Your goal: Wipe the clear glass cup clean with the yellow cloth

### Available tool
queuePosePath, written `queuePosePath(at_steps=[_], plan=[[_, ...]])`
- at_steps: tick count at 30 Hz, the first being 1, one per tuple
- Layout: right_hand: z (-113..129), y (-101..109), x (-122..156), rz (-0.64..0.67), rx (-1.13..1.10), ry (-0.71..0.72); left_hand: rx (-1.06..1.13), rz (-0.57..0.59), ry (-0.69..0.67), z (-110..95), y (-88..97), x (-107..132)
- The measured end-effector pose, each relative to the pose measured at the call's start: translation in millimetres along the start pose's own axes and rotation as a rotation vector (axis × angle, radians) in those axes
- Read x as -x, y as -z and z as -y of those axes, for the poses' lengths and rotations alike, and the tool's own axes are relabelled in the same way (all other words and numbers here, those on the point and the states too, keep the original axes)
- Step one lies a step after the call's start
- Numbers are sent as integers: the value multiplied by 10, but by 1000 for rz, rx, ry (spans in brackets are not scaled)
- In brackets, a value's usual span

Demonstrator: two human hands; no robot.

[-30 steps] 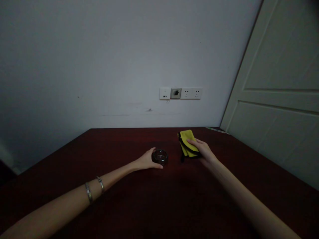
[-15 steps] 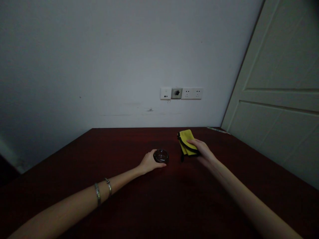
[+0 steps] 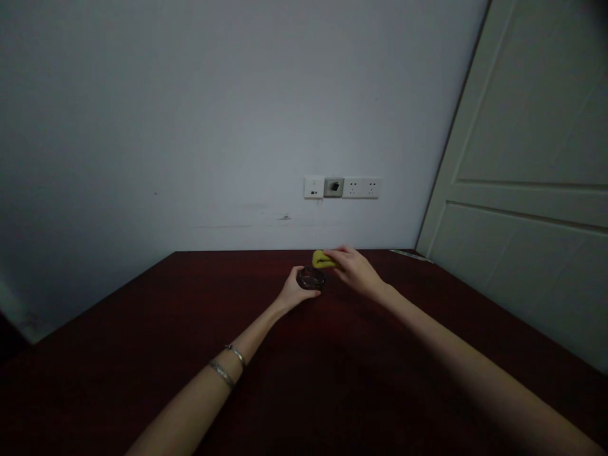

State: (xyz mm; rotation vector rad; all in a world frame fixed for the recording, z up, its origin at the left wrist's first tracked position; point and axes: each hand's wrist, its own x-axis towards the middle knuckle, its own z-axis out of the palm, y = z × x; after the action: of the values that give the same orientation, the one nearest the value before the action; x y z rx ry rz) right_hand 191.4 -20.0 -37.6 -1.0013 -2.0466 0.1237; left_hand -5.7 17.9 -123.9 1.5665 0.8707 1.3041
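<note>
My left hand (image 3: 295, 291) is closed around the left side of a round, dark glass ashtray (image 3: 311, 278), thumb at its near edge and fingers at the far one. The ashtray's open top faces up toward me. My right hand (image 3: 354, 269) grips a folded yellow cloth (image 3: 323, 258) with dark edging, much of it hidden by the fingers. The cloth is just above the ashtray's far right rim; whether they touch I cannot tell.
Both arms reach over a dark red wooden table (image 3: 142, 329). Behind it rises a pale wall with a row of sockets (image 3: 342, 187). A panelled door (image 3: 517, 228) stands at the right, and a thin flat strip (image 3: 409, 255) lies at the table's far right corner.
My right hand has carried the yellow cloth leftward to the ashtray and turned it, so less of it shows. My left hand and the ashtray appear slightly farther up in view.
</note>
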Motion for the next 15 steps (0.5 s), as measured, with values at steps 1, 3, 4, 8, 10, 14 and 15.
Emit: queuePosePath(at_steps=[1, 3, 4, 8, 10, 14, 15], plan=[[17, 9, -26, 50, 62, 78, 19, -3, -3, -16, -10, -2], [35, 12, -67, 162, 264, 309, 53, -8, -1, -37, -16, 16], [34, 5, -83, 215, 386, 451, 67, -9, 2, -43, -16, 31], [-9, -45, -145, 307, 670, 858, 99, -4, 13, -46, -11, 91], [-43, -63, -181, 328, 696, 960, 109, 7, 14, -47, -9, 108], [-106, -80, -246, 402, 666, 1159, 100, 36, 10, -47, -1, 133], [-117, -87, -257, 426, 650, 1201, 80, 48, 2, -45, 1, 141]])
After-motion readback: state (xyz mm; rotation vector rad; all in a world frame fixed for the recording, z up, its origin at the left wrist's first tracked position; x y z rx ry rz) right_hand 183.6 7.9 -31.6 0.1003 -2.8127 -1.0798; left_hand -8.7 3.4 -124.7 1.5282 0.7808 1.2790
